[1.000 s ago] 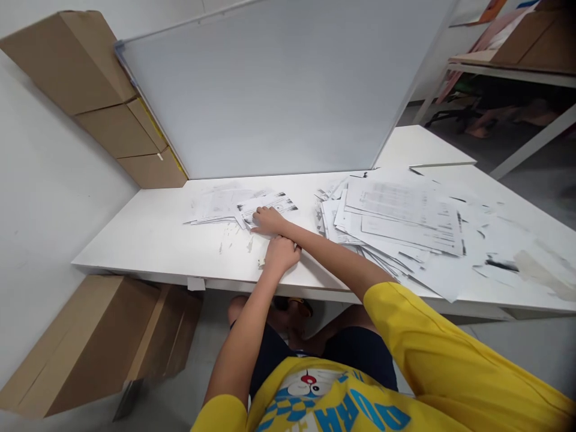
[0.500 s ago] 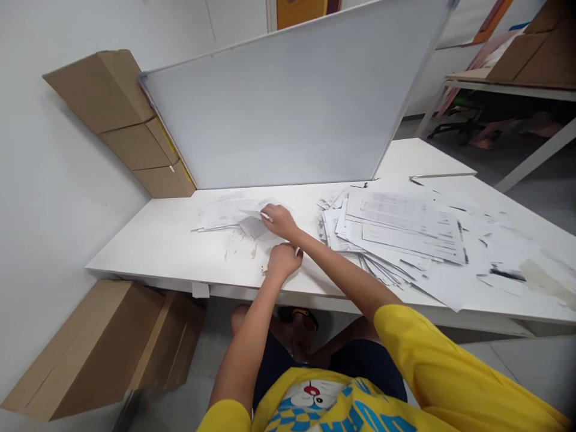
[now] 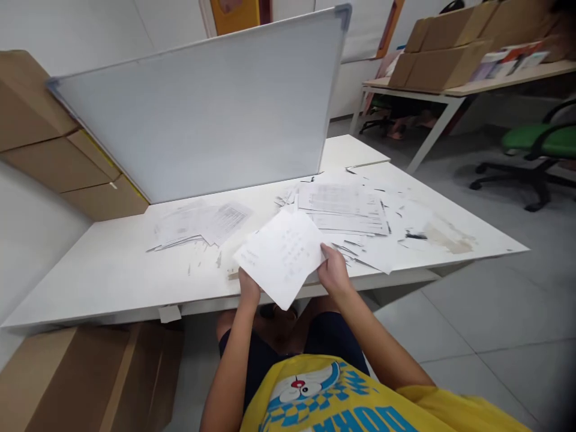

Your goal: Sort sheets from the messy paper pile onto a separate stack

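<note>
Both hands are holding one sheet (image 3: 283, 255) above the near edge of the worktop (image 3: 112, 270). The left hand (image 3: 249, 287) is pinching its lower left edge, and the right hand (image 3: 333, 273) is gripping its right edge, fingers closed on the paper. The sheet is white, tilted like a diamond, with faint grey print too blurred to read.

Two lots of paper are lying on the worktop: a small pile (image 3: 200, 223) to the left, fanned out, and a bigger heap (image 3: 346, 210) to the right, loosely stacked, with dark marks along some edges. One whiteboard (image 3: 202, 114) is standing on the worktop behind them, leaning against three boxes (image 3: 54, 156) stacked at the wall. One green chair (image 3: 535, 144) is standing well apart on the right.
</note>
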`<state>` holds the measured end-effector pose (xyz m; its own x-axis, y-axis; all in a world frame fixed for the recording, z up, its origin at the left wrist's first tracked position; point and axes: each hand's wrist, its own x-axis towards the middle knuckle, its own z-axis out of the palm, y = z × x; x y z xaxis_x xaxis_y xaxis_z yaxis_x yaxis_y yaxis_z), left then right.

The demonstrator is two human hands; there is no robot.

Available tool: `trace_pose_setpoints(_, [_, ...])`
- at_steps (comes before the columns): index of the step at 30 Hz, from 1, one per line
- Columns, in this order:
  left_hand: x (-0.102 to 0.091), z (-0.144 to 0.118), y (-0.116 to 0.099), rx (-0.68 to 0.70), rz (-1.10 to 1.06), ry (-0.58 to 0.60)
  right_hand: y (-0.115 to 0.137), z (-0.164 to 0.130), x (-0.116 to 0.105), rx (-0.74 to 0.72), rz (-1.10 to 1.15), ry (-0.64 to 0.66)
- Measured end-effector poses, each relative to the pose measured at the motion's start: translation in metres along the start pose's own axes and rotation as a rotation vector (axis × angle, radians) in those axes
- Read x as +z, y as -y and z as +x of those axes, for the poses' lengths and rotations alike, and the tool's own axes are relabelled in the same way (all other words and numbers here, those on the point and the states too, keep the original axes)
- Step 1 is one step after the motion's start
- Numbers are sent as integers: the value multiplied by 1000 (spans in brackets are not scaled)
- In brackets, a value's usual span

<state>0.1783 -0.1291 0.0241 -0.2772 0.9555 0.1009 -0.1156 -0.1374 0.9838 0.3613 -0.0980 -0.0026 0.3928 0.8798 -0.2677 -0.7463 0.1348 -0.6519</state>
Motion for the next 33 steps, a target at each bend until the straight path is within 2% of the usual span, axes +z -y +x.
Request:
trace_pose_setpoints(4, [15, -28, 0, -209, -389, 81, 3, -16, -46, -14, 25, -75])
trace_pose_setpoints(6, [21, -33, 4, -274, -360, 76, 5, -25, -58, 7, -1, -68])
trace_pose_setpoints(10, [30, -26, 14, -171, -132, -28, 5, -38, -69, 32, -60, -27])
trace_pose_setpoints(13, [34, -16, 17, -74, -116, -71, 3, -41, -69, 7, -80, -46])
trace_pose_setpoints(16, [34, -11, 13, -17, -190, 80, 4, -38, -63, -88, -62, -98])
trace_pose_setpoints(18, [34, -13, 12, 19, -155, 184, 7, -36, -57, -161, -43, -112])
trace_pose_setpoints(19, [34, -14, 11, 35, -107, 198, 9, -35, -53, -195, -40, -112])
trace_pose_setpoints(22, [37, -18, 14, 45, 39, 138, 15, -34, -43, -291, -35, -132])
trace_pose_setpoints(26, [45, -19, 17, 99, 52, 14, 20, -33, -39, -315, 65, -165])
trace_pose_setpoints(28, [48, -15, 18, 176, 40, -97, 25, -28, -43, -288, 91, -111])
trace_pose_setpoints(30, [49, -9, 18, 263, 57, -198, 31, -21, -49, -283, 48, 0])
trace_pose_setpoints(33, [47, 2, 20, 390, 119, -226, 41, -7, -62, -375, -122, 124])
